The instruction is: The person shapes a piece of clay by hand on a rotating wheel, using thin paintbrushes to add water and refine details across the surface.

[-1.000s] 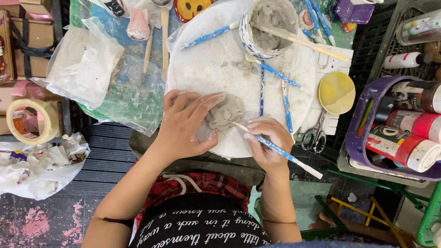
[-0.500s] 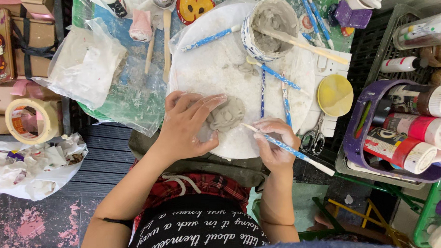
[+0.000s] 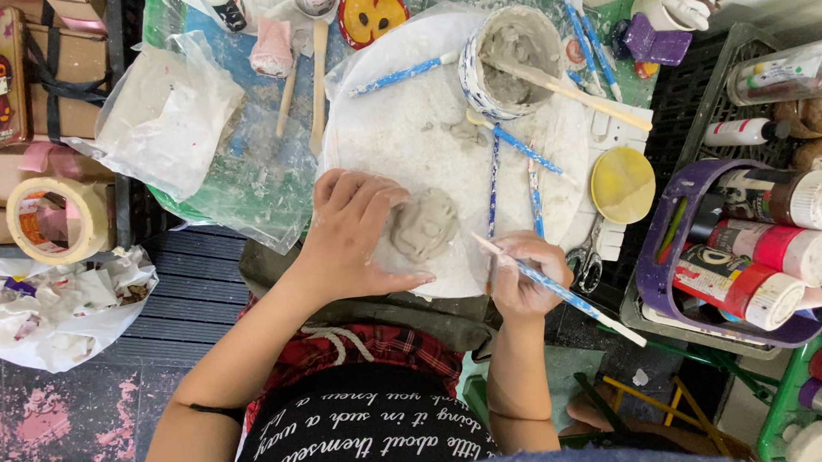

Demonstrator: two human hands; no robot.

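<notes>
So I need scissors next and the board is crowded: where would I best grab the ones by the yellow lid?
Probably by the handle loops of the scissors, coming from the near edge, beside the right hand. The loops seem to lie toward the person at the white board's rim, below the yellow lid; the blades point away, and the tool's handle lies across that approach.

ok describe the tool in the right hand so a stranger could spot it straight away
Start at the round white board in the middle. At its lower right edge, the right hand grips a thin blue-and-white speckled stick, its tip aimed at the grey clay lump. Unlike the similar sticks lying loose higher on the board, this one is held.
</notes>
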